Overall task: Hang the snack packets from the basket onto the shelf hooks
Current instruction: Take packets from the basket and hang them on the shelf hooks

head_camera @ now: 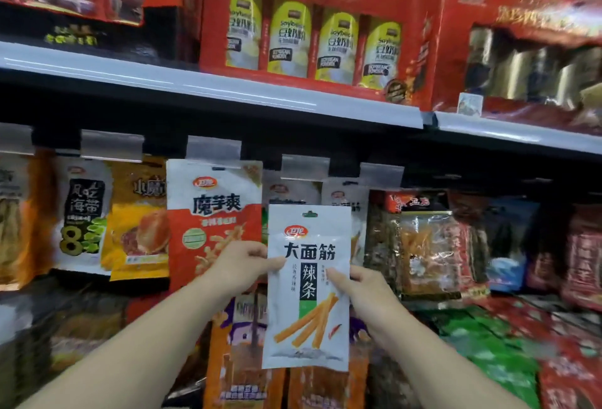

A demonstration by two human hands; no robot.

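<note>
white snack packet [308,284] upright before the hook row, hang-hole topmost for threading | my left hand [242,265] pinches its left edge | my right hand [361,288] pinches the right, steadying it | basket unseen

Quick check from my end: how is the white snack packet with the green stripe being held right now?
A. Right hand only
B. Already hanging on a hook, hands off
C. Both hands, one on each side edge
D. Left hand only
C: the left hand pinches the left edge of the white snack packet and the right hand pinches its right edge.
</note>
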